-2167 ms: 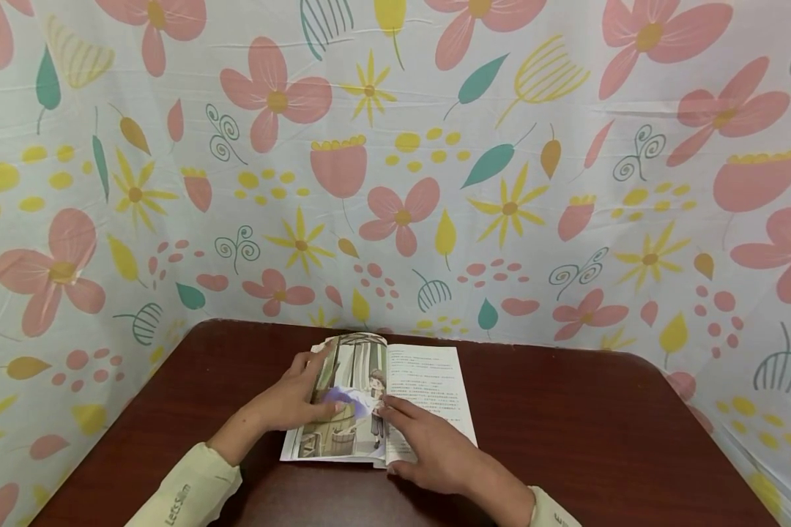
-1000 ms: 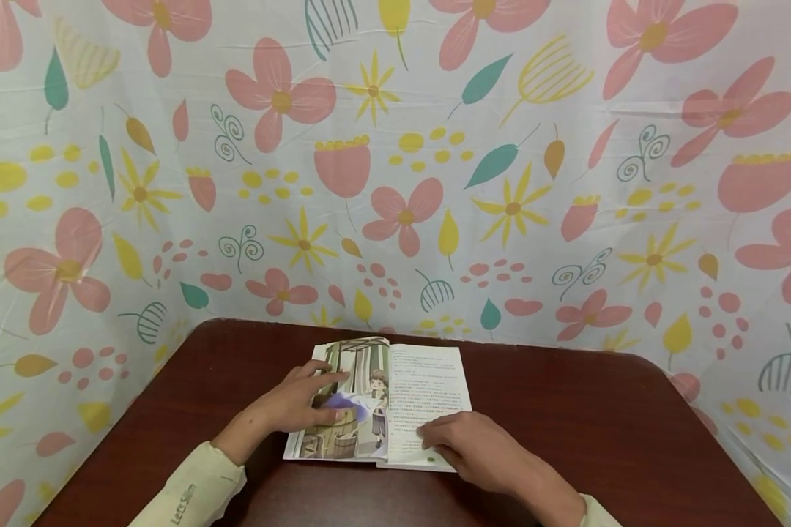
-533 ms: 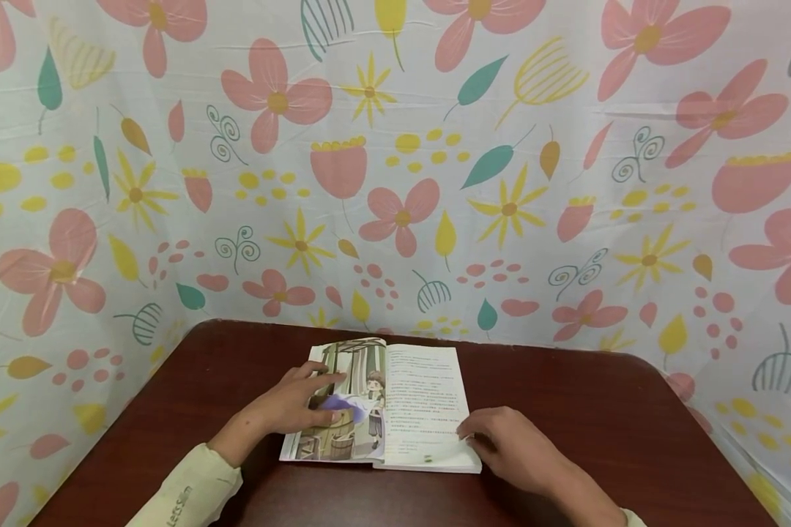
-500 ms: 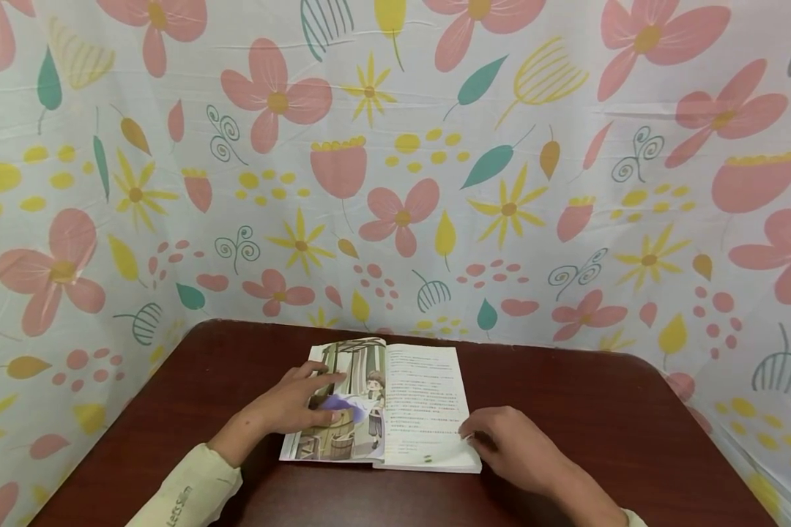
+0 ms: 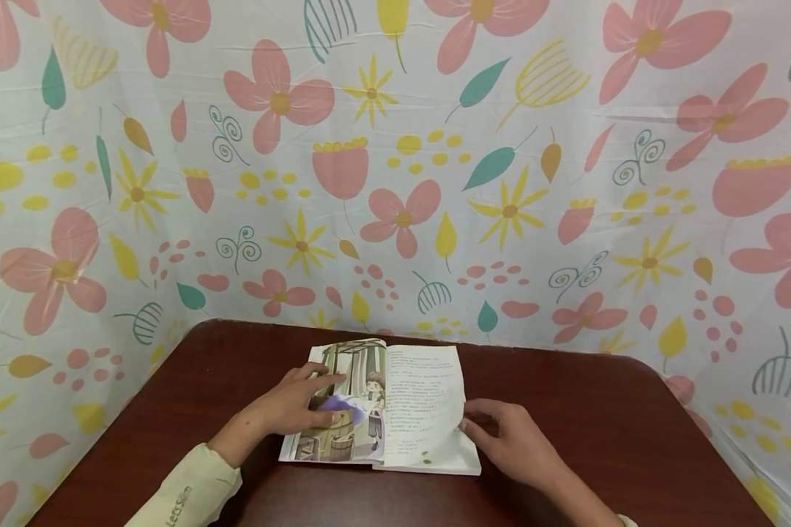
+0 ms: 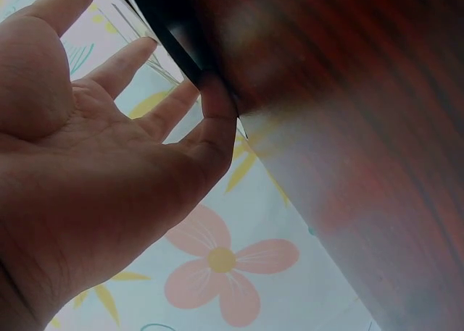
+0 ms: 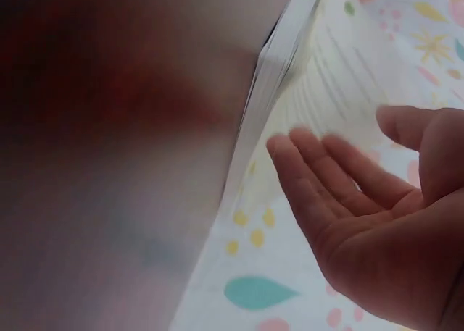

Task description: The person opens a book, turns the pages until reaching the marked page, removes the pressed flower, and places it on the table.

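An open book (image 5: 428, 410) lies on the table, with a coloured picture of a child and a barrel on its left page and print on its right page. My left hand (image 5: 283, 402) rests on the left page, fingers spread; the left wrist view shows that hand (image 6: 109, 135) at the book's edge. At the right page's outer edge is my right hand (image 5: 510, 439), its fingertips touching the page, which bows up there. The right wrist view shows this hand (image 7: 377, 208) with fingers extended and thumb apart, beside the raised page (image 7: 341, 77).
The dark red-brown table (image 5: 587, 410) has rounded far corners. Behind it and along both sides hangs a white cloth (image 5: 409, 219) printed with pink flowers, yellow blossoms and green leaves. Pale sleeves (image 5: 191, 487) cover the forearms.
My right hand has moved from the book's middle across the right page to its outer edge. That page's edge has lifted and curved. The left hand stays on the left page, shifting only slightly.
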`<state>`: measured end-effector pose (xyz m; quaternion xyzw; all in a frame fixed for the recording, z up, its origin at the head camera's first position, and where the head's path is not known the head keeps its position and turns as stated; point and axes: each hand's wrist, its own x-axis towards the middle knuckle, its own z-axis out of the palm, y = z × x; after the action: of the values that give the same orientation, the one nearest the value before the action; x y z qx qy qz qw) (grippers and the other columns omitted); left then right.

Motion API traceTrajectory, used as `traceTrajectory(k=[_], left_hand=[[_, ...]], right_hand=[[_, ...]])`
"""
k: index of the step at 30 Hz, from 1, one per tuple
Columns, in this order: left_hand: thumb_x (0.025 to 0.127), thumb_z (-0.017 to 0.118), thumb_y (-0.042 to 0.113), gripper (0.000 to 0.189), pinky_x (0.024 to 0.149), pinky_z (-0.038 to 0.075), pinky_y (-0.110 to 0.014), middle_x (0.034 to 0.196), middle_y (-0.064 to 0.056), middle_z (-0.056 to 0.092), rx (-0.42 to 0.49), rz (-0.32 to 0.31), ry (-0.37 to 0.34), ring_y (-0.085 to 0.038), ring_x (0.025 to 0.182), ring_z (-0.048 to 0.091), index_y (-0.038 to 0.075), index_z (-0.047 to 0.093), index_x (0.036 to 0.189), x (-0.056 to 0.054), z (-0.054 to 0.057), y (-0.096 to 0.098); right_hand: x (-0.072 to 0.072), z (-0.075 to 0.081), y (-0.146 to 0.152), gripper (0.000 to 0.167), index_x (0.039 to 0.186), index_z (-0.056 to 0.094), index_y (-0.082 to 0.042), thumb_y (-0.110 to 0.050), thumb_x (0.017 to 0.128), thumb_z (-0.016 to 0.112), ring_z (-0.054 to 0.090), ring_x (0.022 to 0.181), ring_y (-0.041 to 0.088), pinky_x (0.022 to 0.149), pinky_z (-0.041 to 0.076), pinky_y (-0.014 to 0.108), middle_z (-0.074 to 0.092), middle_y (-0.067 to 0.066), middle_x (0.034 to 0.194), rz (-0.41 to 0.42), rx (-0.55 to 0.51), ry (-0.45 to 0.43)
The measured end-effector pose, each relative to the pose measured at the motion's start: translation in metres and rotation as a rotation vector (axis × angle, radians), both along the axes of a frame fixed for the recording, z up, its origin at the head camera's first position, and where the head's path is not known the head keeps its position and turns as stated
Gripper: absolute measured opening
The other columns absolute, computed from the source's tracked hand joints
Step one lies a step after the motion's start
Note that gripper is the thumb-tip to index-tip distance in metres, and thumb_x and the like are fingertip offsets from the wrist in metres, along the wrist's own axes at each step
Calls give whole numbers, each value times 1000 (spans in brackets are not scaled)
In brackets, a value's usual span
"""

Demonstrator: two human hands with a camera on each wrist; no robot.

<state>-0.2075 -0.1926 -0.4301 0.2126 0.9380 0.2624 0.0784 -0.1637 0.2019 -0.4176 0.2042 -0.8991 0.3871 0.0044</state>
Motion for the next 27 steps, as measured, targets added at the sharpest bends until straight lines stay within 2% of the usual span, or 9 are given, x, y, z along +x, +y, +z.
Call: traceTrajectory(k=[2, 5, 9, 12, 18, 20, 22, 25, 27], left_hand=[[97, 78, 45, 69, 108, 42, -66, 164, -16, 38, 1, -3, 3, -45, 150, 32, 24, 53, 158, 1, 1, 0], [97, 78, 45, 69, 108, 42, -66, 165, -16, 36, 6, -9, 8, -45, 151, 31, 24, 53, 158, -1, -2, -2], [98, 76, 45, 68, 111, 38, -68, 168, -15, 35, 10, -18, 9, -46, 153, 28, 23, 53, 158, -3, -3, -4], [99, 75, 45, 67, 112, 36, -70, 167, -17, 37, 10, -28, 23, -48, 153, 28, 21, 54, 158, -1, -1, -4], [100, 70, 54, 68, 111, 35, -71, 166, -19, 39, 19, -45, 49, -49, 151, 29, 22, 54, 158, -1, -6, -6], [104, 64, 53, 63, 112, 34, -72, 165, -20, 40, 41, -44, 44, -50, 151, 29, 19, 55, 157, -1, -5, -5], [111, 51, 51, 59, 115, 32, -70, 164, -21, 42, 78, -34, 36, -50, 152, 30, 13, 54, 157, -2, -2, -3], [117, 30, 50, 62, 121, 30, -64, 164, -17, 45, 156, 28, -4, -43, 154, 34, 8, 51, 158, -3, 2, 0], [116, 20, 53, 69, 123, 29, -60, 162, -15, 48, 221, 85, -42, -39, 154, 37, 7, 48, 160, -3, 4, 2]], right_hand=[[1, -1, -5, 26, 129, 73, -13, -21, 105, 71, 73, 114, 19, 88, 59, 26, 75, 0, 124, 63, -96, -52], [2, -3, -13, 37, 141, 65, -9, -17, 105, 70, 69, 122, 22, 93, 57, 26, 71, 5, 134, 154, -181, -106], [1, -3, -26, 45, 147, 60, -11, -13, 103, 71, 68, 124, 19, 96, 56, 27, 70, 1, 137, 225, -188, -111], [0, -4, -36, 45, 147, 60, -14, -12, 103, 71, 66, 127, 19, 100, 55, 29, 68, -2, 139, 261, -164, -79], [-2, -7, -55, 48, 146, 58, -7, -3, 99, 71, 63, 131, 19, 106, 53, 37, 66, 3, 141, 321, -131, -52], [-2, -7, -59, 54, 151, 54, -4, -3, 99, 71, 61, 134, 24, 108, 53, 41, 62, 7, 147, 340, -122, -47], [-1, -7, -63, 61, 157, 48, -3, -4, 99, 70, 59, 138, 30, 109, 52, 43, 56, 11, 154, 361, -114, -42], [1, -6, -68, 67, 161, 41, -2, -5, 100, 69, 54, 142, 37, 109, 51, 45, 48, 13, 162, 387, -96, -17], [3, -6, -71, 67, 161, 41, -3, -4, 100, 68, 51, 145, 36, 109, 51, 44, 47, 12, 163, 399, -81, 4]])
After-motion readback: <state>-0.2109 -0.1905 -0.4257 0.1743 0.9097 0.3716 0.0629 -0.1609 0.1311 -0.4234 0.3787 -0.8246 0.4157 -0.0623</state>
